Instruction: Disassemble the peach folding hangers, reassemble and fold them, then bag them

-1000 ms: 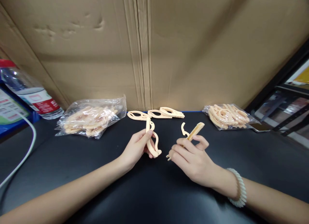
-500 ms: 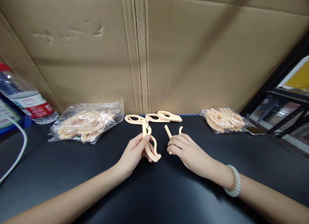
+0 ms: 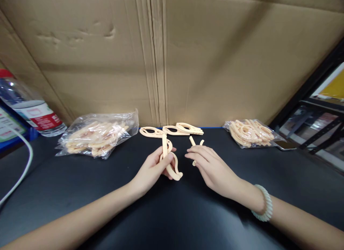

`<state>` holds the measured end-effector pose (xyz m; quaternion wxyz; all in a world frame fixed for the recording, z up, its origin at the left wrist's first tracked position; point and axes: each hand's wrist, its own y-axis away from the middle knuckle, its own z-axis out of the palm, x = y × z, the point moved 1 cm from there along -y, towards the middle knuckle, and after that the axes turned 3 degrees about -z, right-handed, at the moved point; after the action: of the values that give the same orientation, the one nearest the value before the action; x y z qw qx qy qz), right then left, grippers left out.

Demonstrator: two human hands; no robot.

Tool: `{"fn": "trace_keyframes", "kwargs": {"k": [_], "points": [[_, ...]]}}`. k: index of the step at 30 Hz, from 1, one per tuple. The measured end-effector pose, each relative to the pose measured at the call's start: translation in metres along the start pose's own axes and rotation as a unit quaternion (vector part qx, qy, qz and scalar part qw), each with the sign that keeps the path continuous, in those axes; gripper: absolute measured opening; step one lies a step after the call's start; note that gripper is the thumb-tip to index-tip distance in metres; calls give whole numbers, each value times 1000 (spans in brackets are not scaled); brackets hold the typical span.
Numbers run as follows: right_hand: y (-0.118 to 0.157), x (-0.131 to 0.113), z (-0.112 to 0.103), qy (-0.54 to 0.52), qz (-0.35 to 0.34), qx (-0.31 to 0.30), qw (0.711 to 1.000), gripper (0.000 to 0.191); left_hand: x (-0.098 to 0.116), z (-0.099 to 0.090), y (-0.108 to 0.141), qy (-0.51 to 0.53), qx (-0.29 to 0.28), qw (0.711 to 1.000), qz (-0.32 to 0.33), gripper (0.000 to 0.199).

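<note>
In my left hand (image 3: pixel 153 168) is a beige plastic folding hanger (image 3: pixel 176 175), pinched between thumb and fingers. Its straight bar points up and its curved arm bends down to the right. My right hand (image 3: pixel 211 165) lies over another beige hanger piece (image 3: pixel 192 141) on the table, fingers stretched out and partly parted. Only the ends of that piece show past the fingers, so contact with it is hard to judge. Behind both hands, several folded hangers (image 3: pixel 152 132) lie in an overlapping row.
A clear bag of beige hangers (image 3: pixel 96 137) lies at left, a smaller bag (image 3: pixel 249 133) at right beside a phone (image 3: pixel 286 146). A water bottle (image 3: pixel 40 113) and white cable (image 3: pixel 28 164) are far left. Cardboard (image 3: pixel 215 56) stands behind the black table (image 3: pixel 166 221); a rack (image 3: pixel 317 110) stands right.
My right hand's fingers have straightened over the piece, which has shifted slightly away and to the right. My left hand has moved a little to the right, still holding its hanger.
</note>
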<state>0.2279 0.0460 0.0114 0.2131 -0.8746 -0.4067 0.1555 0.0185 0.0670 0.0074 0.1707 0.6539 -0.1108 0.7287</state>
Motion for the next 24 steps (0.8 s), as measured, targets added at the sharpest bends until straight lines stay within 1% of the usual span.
{"fn": "trace_keyframes", "kwargs": {"k": [1, 4, 5, 6, 10, 15, 18, 20, 24], "points": [[-1, -5, -1, -8, -27, -2, 1000, 48, 0, 0, 0, -11, -10, 1000, 0, 45], [-1, -19, -1, -2, -127, -40, 991, 44, -1, 1, 1, -39, -35, 999, 0, 52], [-1, -22, 0, 6, -144, -49, 988, 43, -1, 1, 1, -45, -38, 998, 3, 52], [-1, -23, 0, 10, -148, -52, 988, 41, -2, 1, 1, -50, -37, 998, 8, 52], [0, -22, 3, -6, -114, -49, 992, 34, -3, 1, 1, -67, -36, 997, 26, 47], [0, -24, 4, -18, -110, -61, 992, 30, -4, 1, 3, -92, -31, 994, 51, 37], [0, -25, 5, -6, -103, -66, 992, 28, -4, 1, 5, -126, -14, 990, 64, 36], [0, -25, 5, 2, -101, -68, 993, 27, -4, 0, 5, -142, 10, 988, 66, 36], [1, -23, 6, -21, -90, -78, 993, 30, -3, -2, 3, -137, 54, 987, 63, 36]]}}
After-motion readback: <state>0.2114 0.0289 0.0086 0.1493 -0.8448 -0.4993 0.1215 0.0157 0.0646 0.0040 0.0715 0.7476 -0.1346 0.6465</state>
